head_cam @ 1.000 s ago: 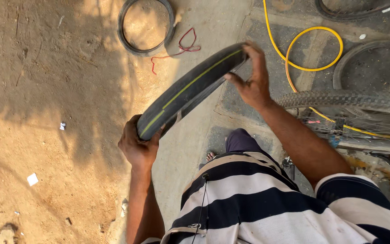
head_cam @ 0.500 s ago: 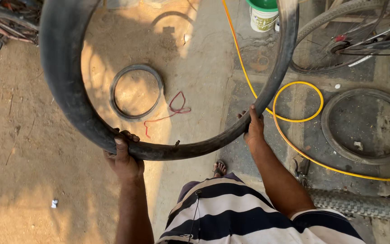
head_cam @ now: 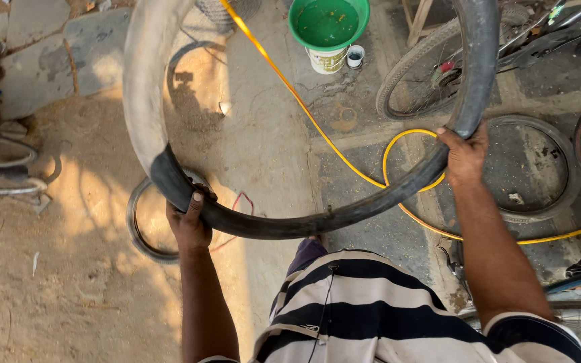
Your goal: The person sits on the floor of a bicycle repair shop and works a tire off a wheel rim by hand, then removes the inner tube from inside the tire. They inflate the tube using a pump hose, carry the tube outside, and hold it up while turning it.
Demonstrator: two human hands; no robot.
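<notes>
The fingers (head_cam: 195,202) of the left hand (head_cam: 188,225) are curled shut around the lower left arc of a black bicycle tyre (head_cam: 290,225), thumb laid over the near face of the rubber. The fingers (head_cam: 453,136) of the right hand (head_cam: 467,156) are likewise closed on the tyre's right arc, wrapped over its outer edge. Both grips are firm; neither hand is open.

The tyre is held up in the air in front of the person's striped shirt (head_cam: 371,309), roughly level, its far part running out of the top of the view. Its upper left arc looks pale in the sunlight.

Judged from the two spaced grips, the step in hand is holding the tyre spread for inspection or turning. Feeding it further round would call for one hand to slacken and slide along the rubber while the other keeps hold.

On the ground below lie a second tyre (head_cam: 144,225) near the left hand, a yellow hose (head_cam: 344,165) running from far left to near right, a green basin (head_cam: 329,23) set on a white bucket at the far side, and a bicycle wheel (head_cam: 425,74) at far right.
</notes>
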